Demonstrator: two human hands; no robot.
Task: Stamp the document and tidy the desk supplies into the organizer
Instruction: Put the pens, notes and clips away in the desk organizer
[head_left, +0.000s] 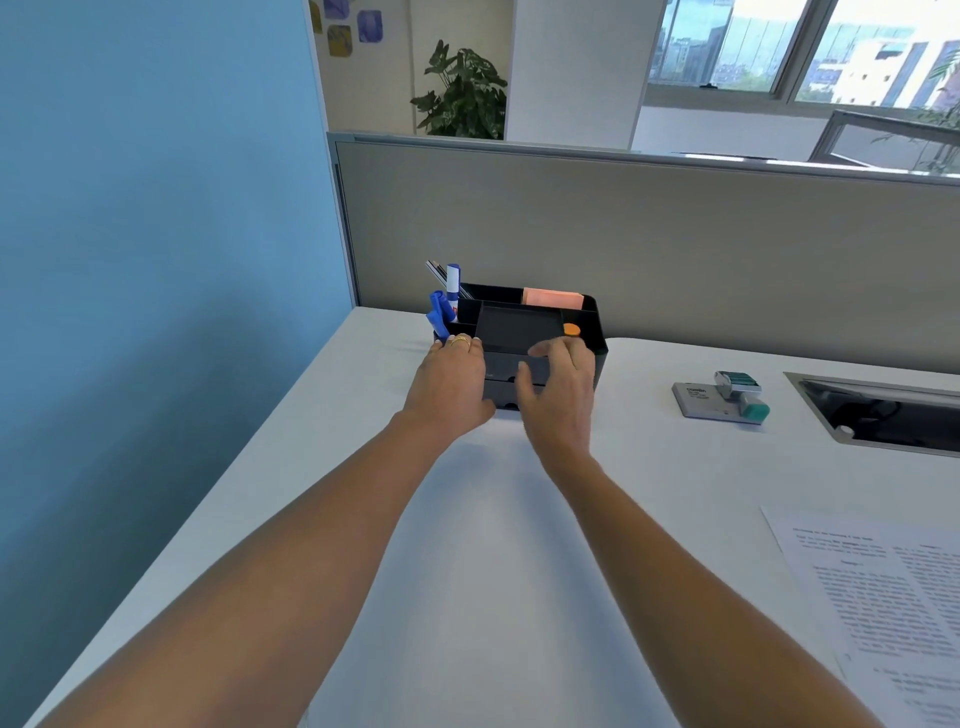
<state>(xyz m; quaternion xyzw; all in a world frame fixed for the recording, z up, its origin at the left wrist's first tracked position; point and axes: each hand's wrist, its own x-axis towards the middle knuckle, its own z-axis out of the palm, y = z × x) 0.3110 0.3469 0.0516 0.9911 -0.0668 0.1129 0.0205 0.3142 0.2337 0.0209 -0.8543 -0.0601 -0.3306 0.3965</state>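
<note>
A black desk organizer (592, 332) stands at the back of the white desk. It holds blue markers (439, 314), a white marker (453, 286), pink sticky notes (550, 297) and a small orange item (571, 329). My left hand (449, 379) rests against its front left corner, fingertips at the rim. At the organizer's front, over its drawers, my right hand (558, 389) hovers with loosely curled fingers and the thumb apart; nothing shows in it. A teal stamp on a grey pad (722, 397) lies to the right. The printed document (883, 597) lies at the near right.
A grey partition (675, 249) closes off the desk behind the organizer and a blue wall (156, 260) stands on the left. A recessed cable opening (883, 410) is set in the desk at the far right. The desk's left edge runs diagonally below my left arm.
</note>
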